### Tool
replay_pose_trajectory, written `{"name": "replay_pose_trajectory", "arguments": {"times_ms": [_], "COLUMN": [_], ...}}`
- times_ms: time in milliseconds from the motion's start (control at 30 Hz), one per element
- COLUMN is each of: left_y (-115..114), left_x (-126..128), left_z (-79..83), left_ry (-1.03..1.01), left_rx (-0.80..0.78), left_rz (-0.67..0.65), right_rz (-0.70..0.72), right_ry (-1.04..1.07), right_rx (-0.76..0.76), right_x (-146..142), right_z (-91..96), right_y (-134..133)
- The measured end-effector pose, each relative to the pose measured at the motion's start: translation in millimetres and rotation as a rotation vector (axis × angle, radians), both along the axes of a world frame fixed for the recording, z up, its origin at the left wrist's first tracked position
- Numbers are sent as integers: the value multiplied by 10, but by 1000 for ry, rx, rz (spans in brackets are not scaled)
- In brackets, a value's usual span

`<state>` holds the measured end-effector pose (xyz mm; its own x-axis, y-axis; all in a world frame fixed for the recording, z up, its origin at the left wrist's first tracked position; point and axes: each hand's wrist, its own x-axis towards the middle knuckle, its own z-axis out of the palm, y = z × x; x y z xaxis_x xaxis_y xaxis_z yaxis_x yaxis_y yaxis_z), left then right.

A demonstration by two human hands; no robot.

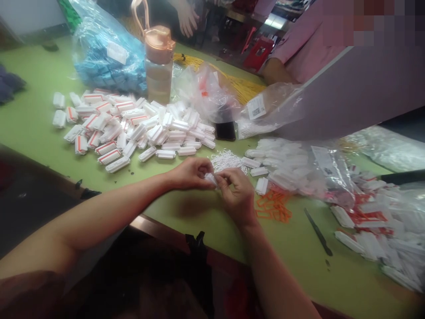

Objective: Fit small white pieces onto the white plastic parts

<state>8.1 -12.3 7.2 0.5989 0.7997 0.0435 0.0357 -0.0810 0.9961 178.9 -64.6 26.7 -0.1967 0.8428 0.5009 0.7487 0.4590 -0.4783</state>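
Note:
My left hand [191, 173] and my right hand [237, 192] meet just above the green table [36, 119], both pinched on one small white plastic piece [211, 178]. Behind my left hand lies a wide pile of white plastic clips with orange strips [133, 126]. Just beyond my fingers sits a heap of tiny white parts [227, 160]. A cluster of orange plastic loops [274, 206] lies right of my right hand, beside a loose white clip [261, 186].
A pink-lidded water bottle [158, 66] stands at the back, next to a bag of blue parts [106, 57]. A black phone [225, 130] lies among clear bags. Bagged white parts [299, 166] spread right, with dark tweezers [318, 231]. Another person in a pink sleeve [299, 48] sits opposite.

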Motion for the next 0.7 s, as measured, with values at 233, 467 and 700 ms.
{"name": "replay_pose_trajectory", "arguments": {"times_ms": [233, 467, 700], "left_y": [9, 20, 71], "left_x": [-8, -21, -41], "left_z": [-14, -48, -102], "left_ry": [-18, -99, -74], "left_rx": [-38, -71, -140], "left_rz": [14, 39, 64], "right_rz": [0, 23, -172], "right_ry": [-128, -84, 288], "right_rx": [188, 131, -162], "right_x": [-2, -49, 279], "right_z": [-69, -61, 29], "right_y": [-24, -65, 56]}}
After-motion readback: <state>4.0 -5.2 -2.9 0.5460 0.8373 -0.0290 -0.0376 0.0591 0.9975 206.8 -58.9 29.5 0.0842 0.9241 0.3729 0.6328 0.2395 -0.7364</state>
